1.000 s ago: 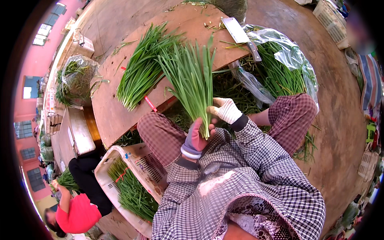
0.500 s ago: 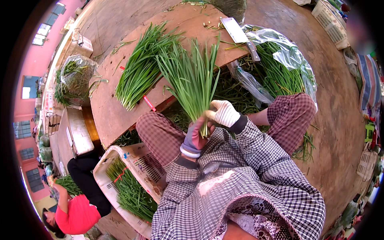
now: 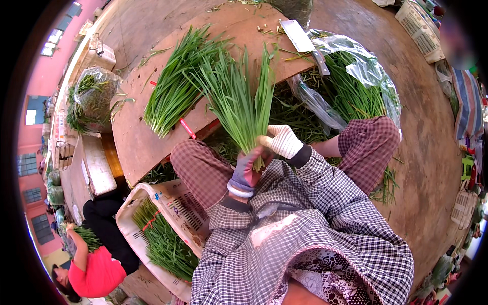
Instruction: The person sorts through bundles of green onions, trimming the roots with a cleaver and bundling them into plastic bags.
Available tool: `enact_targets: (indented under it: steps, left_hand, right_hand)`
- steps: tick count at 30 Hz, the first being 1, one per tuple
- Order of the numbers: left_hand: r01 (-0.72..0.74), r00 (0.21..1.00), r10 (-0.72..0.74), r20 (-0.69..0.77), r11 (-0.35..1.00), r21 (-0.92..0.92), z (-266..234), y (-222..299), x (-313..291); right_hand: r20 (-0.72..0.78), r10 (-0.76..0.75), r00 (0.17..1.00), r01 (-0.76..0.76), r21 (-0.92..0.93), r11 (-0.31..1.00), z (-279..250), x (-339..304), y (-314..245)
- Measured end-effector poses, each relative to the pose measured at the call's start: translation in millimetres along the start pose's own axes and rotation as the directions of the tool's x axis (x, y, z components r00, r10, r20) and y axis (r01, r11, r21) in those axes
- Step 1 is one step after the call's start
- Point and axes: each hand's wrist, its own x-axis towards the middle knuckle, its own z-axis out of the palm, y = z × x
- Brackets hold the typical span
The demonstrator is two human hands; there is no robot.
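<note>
My left hand (image 3: 246, 172), in a purple-grey glove, is closed round the lower stems of a bunch of garlic chives (image 3: 238, 109). The green leaves fan out upward, away from me, over the board's near edge. My right hand (image 3: 282, 141), in a white knitted glove, pinches the right side of the same bunch just above the left hand; its fingertips are partly hidden. A larger pile of garlic chives (image 3: 178, 81) lies on the brown board (image 3: 133, 134) to the left. A red tie strip (image 3: 187, 128) is at the board's edge beside that pile.
A cleaver (image 3: 299, 36) lies at the board's right edge, its handle sticking out. An open plastic bag (image 3: 335, 46) of chives stands to the right. By my left leg sits a white crate (image 3: 143, 192) holding tied chives (image 3: 168, 244). Another person (image 3: 96, 272) sits at lower left.
The held bunch's leaves have tilted and spread slightly to the left. My right hand has shifted a little to the left along the stems. Both hands keep their hold.
</note>
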Motion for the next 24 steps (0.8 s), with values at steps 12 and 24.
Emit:
enact_targets:
  steps: [12, 24]
  left_hand:
    - [0.101, 0.989, -0.116, -0.092, 0.983, -0.155, -7.3, 1.0, 0.6]
    - [-0.006, 0.987, 0.023, -0.158, 0.994, 0.105, 0.8, -3.0, 2.3]
  right_hand:
    - [-0.006, 0.146, 0.989, -0.146, 0.052, 0.988, -12.8, -4.5, -15.9]
    - [-0.185, -0.116, 0.976, 0.094, -0.125, 0.988, -21.7, -12.0, 2.5]
